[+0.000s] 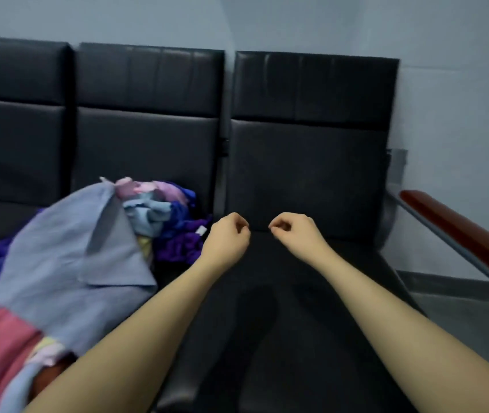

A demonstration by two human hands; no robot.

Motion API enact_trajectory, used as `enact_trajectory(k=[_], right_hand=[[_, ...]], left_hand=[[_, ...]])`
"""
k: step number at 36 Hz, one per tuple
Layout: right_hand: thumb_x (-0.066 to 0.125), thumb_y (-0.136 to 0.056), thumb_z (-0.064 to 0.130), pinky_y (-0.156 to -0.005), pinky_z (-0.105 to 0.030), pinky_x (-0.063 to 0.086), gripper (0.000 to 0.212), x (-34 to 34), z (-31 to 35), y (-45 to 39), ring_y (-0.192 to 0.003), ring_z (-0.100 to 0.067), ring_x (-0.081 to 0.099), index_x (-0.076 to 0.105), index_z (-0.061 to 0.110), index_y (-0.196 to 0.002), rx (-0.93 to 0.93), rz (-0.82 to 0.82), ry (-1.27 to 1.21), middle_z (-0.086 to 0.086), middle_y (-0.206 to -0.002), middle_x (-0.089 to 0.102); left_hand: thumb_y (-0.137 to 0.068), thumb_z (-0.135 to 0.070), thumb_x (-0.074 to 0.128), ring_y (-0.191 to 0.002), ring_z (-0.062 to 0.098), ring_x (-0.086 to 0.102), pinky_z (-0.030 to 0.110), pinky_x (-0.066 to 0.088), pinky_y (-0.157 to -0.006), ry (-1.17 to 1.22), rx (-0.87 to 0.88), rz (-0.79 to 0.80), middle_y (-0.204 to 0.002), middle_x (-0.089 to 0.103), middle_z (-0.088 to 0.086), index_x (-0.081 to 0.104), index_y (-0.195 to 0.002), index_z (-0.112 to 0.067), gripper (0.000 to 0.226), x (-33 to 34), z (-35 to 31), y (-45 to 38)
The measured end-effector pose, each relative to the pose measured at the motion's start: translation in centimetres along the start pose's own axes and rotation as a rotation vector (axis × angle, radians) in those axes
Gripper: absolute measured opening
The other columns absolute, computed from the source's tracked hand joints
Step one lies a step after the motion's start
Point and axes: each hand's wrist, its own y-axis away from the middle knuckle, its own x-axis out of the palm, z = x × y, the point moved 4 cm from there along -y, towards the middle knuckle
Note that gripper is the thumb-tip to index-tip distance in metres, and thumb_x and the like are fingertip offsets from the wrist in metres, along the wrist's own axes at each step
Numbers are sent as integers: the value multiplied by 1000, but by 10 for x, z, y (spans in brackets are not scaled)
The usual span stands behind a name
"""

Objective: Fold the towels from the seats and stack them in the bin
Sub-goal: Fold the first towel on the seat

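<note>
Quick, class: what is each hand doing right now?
Left hand: fingers curled, holding nothing visible.
Right hand: fingers curled, holding nothing visible.

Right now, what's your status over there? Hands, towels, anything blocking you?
Left hand, right hand: curled, holding nothing. Towels heaped unfolded on middle seat. Right seat bare, unobstructed.

Row of black padded seats (311,180) along the wall, three backrests visible. Middle seat holds a loose pile of towels (165,216): purple, blue, pink, light blue. A large blue-grey towel (70,263) drapes over the pile's near side. Right seat has a reddish-brown armrest (460,234) on a metal frame.
</note>
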Motion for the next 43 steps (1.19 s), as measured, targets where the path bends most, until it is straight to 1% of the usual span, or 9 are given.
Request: enact_trajectory(k=[5, 11, 14, 19, 21, 22, 25, 36, 43], right_hand=[[62, -85, 16, -85, -32, 51, 13, 82, 58, -51, -91, -13, 62, 70, 23, -93, -119, 110, -93, 5, -92, 68], [64, -84, 7, -75, -18, 38, 28, 147, 113, -78, -76, -10, 52, 66, 10, -113, -266, 200, -161, 1, -91, 62], [64, -86, 9, -81, -18, 41, 33, 177, 139, -79, -89, -12, 57, 62, 7, -119, -301, 308, -175, -7, -108, 66], [71, -80, 26, -90, -39, 46, 35, 221, 164, -69, -98, -24, 60, 54, 14, -109, -279, 400, -77, 2, -93, 60], [67, -81, 23, -89, -42, 44, 18, 225, 168, -64, -96, -27, 59, 52, 20, -89, -287, 355, -20, 5, -83, 57], [65, -82, 21, -88, -41, 44, 17, 224, 168, -63, -96, -28, 59, 49, 23, -78, -294, 319, -6, 5, -82, 56], [62, -83, 19, -81, -41, 47, 29, 217, 164, -58, -89, -28, 59, 40, 26, -65, -317, 235, -61, 4, -79, 58], [58, -90, 8, -59, -10, 39, 9, 111, 128, -32, -65, 2, 50, 54, 15, -84, -326, -30, -340, 11, -72, 56], [57, -93, 18, -69, -31, 51, 3, 25, 96, -5, -76, -9, 58, 57, 20, -91, -292, -112, -216, 7, -80, 59]], left_hand=[[-87, -16, 52, -98, 23, 59, 31, 45, -80, -136, -103, -186, -102, 65, 7, 64, -96, -12, 15, -63, 71, -23], [-86, -14, 54, -111, 37, 44, 42, 36, -89, -453, -160, -403, -120, 50, 17, 56, -113, -4, 29, -121, 115, -26], [-85, -14, 54, -116, 36, 38, 41, 32, -91, -554, -307, -473, -125, 42, 16, 46, -119, -4, 37, -143, 135, -20], [-85, -18, 58, -117, 38, 42, 42, 32, -95, -498, -531, -446, -123, 49, 18, 47, -115, -5, 34, -165, 171, -6], [-85, -16, 53, -103, 38, 52, 41, 36, -85, -483, -466, -407, -106, 59, 18, 50, -84, -11, 6, -166, 178, -4], [-85, -15, 52, -96, 38, 54, 40, 37, -80, -472, -405, -420, -99, 60, 18, 43, -73, -12, 15, -166, 177, -3], [-90, -17, 49, -92, 36, 52, 40, 36, -76, -441, -247, -457, -96, 56, 15, 36, -75, -13, 20, -163, 159, 1], [-88, -17, 55, -66, 22, 46, 31, 27, -57, -434, 184, -511, -67, 49, -2, 39, -64, -19, 29, -141, 56, 5], [-67, -16, 80, -71, 30, 50, 33, 39, -59, -446, 434, -529, -81, 54, 11, 60, -64, -6, 22, -106, -8, 5]])
